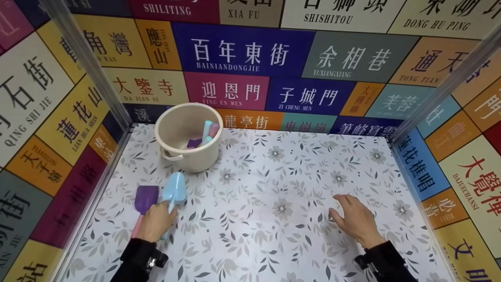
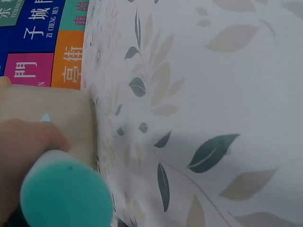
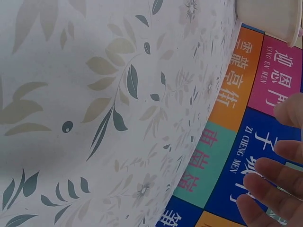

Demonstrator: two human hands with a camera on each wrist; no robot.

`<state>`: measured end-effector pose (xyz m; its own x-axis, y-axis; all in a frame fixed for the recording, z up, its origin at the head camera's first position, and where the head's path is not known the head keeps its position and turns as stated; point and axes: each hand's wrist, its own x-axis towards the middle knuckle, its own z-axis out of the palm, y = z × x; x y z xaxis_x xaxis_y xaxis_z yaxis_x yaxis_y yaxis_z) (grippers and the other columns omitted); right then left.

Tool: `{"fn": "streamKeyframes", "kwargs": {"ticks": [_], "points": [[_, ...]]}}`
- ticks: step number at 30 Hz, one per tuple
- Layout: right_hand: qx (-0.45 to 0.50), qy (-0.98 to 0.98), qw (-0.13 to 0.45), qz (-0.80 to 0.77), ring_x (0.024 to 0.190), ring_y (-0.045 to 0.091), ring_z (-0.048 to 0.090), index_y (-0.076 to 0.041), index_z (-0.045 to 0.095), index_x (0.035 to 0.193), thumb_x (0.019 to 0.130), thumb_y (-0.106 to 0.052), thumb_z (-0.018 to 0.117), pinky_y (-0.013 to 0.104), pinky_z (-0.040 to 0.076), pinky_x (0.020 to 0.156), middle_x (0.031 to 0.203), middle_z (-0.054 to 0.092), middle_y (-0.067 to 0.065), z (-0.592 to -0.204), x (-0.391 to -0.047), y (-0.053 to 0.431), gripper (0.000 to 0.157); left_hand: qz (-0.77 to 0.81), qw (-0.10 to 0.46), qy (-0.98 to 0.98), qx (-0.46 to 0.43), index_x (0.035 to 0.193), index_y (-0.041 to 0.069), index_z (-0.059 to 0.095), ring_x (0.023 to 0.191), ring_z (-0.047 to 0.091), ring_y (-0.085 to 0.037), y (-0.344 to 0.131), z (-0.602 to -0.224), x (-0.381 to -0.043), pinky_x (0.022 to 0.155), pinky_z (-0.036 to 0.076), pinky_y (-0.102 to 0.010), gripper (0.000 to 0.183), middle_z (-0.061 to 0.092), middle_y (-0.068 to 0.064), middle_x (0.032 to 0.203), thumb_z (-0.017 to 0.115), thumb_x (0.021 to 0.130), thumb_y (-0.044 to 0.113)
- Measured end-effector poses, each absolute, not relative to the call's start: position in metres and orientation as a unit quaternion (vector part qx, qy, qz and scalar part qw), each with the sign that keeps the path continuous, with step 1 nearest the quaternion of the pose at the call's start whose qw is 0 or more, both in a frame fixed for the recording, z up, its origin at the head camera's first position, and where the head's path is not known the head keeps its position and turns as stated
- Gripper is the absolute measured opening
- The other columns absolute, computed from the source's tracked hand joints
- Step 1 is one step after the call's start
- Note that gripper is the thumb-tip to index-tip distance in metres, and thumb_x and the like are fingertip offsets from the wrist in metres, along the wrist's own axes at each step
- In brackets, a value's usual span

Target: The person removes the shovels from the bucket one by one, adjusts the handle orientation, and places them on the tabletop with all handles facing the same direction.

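Observation:
My left hand (image 1: 157, 220) grips a light blue toy trowel (image 1: 175, 188) by its handle, the blade pointing toward the bucket. In the left wrist view the round teal end of the trowel's handle (image 2: 68, 195) juts out below the thumb (image 2: 35, 139). Just left of that hand lies a purple toy shovel (image 1: 146, 199) with a pink handle, partly covered by the hand. Off to the right, my right hand (image 1: 355, 219) holds nothing over the patterned table. Its fingers (image 3: 272, 189) are spread and relaxed in the right wrist view.
A cream bucket (image 1: 191, 156) stands at the back left, its handle hanging down in front. Inside are a purple piece (image 1: 194, 143) and several blue and pink handles. Panels printed with place names enclose the back and sides of the floral tabletop (image 1: 250, 196).

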<state>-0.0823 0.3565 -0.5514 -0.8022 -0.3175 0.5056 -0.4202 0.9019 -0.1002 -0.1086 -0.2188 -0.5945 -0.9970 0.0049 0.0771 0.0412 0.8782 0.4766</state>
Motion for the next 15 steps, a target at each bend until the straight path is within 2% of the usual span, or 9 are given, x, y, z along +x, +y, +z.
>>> {"fn": "streamKeyframes", "kwargs": {"ticks": [6,12,15], "points": [[0.184,-0.948,0.238,0.105,0.091,0.038,0.071,0.000,0.071,0.117,0.081,-0.012,0.087,0.047,0.059,0.060,0.106,0.072,0.021,-0.553,-0.081,0.357,0.041,-0.257,-0.015,-0.966,0.009,0.096,-0.002,0.068,0.053,0.059,-0.023,-0.226,-0.602,-0.117,0.045,0.049,-0.039,0.022,0.064,-0.013,0.065,0.069,0.100,0.019],[0.173,-0.952,0.229,0.110,0.091,0.040,0.071,0.001,0.071,0.118,0.083,-0.012,0.086,0.050,0.060,0.064,0.106,0.072,0.022,-0.554,-0.078,0.358,0.039,-0.245,-0.050,-0.968,0.014,0.080,0.000,0.063,0.051,0.056,-0.021,-0.230,-0.610,-0.118,0.045,0.048,-0.037,0.031,0.062,-0.011,0.063,0.067,0.101,0.023],[0.168,-0.953,0.227,0.112,0.091,0.040,0.071,0.001,0.071,0.118,0.084,-0.012,0.085,0.051,0.060,0.065,0.106,0.072,0.022,-0.555,-0.078,0.359,0.039,-0.237,-0.062,-0.969,0.018,0.078,-0.001,0.063,0.053,0.059,-0.023,-0.231,-0.613,-0.118,0.048,0.051,-0.040,0.035,0.064,-0.015,0.066,0.067,0.101,0.025]]}}
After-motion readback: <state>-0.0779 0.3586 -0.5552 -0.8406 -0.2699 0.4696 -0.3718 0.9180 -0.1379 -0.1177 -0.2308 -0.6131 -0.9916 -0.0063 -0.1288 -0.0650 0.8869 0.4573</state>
